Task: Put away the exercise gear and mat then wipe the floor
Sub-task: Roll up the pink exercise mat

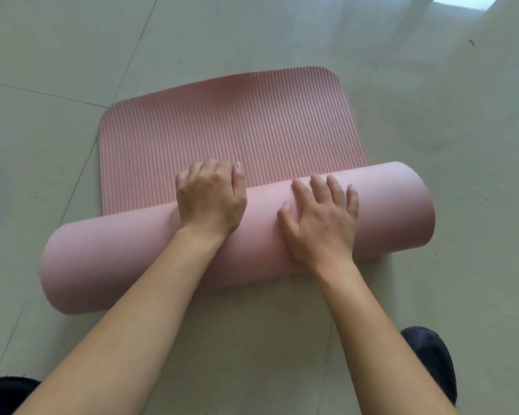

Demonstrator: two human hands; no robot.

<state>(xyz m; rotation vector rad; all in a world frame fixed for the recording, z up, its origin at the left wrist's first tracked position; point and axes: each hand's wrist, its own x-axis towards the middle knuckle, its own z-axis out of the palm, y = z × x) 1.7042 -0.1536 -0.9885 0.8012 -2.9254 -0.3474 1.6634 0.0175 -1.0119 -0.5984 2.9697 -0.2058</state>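
A pink exercise mat (231,130) lies on the pale tiled floor, its ribbed far part flat and its near part rolled into a thick smooth roll (132,250) across the middle. My left hand (212,196) sits on top of the roll with its fingers curled over the far side, where roll meets flat mat. My right hand (321,220) presses flat on the roll with fingers spread and straight. Both forearms reach in from the bottom edge.
Light grey floor tiles (432,130) surround the mat. A dark shoe or slipper (432,360) is at the lower right, and a dark edge (6,387) shows at the lower left. White vertical posts (417,13) stand at the top right.
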